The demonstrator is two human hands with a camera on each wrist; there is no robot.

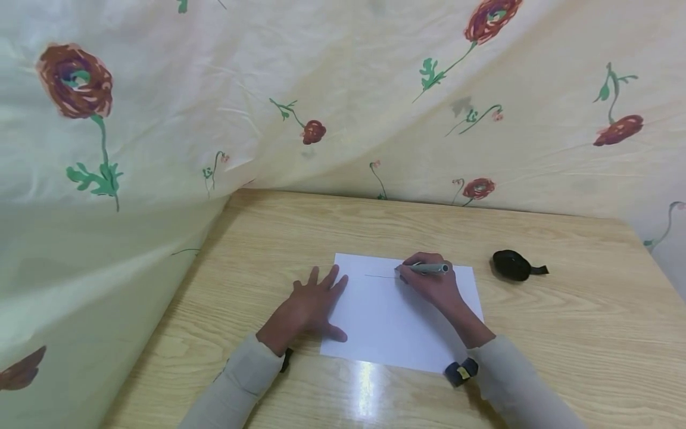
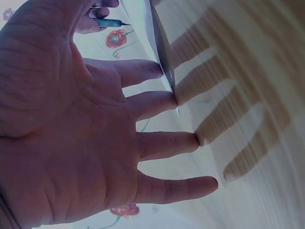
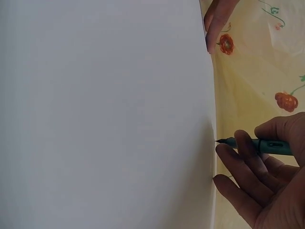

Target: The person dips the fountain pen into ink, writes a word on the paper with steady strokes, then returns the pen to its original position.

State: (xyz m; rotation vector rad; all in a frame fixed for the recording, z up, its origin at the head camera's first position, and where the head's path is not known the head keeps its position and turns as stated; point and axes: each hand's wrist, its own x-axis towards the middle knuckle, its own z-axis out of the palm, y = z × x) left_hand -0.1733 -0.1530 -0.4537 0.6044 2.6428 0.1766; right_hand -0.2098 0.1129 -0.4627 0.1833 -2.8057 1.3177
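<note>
Fingers of the right hand (image 1: 435,290) are curled round a green pen (image 1: 433,269), its nib at the right end of a thin dark line (image 1: 377,276) near the far edge of a white sheet (image 1: 386,325). The left hand (image 1: 308,305) lies with straight, spread fingers over the sheet's left edge, thumb and forefinger on the paper, ring and little fingers beyond it. The sheet rests on a wood-grained table (image 1: 557,333). Right of it sits a small black pan (image 1: 511,265), handle pointing right; flowered cloth (image 1: 343,71) hangs behind.
</note>
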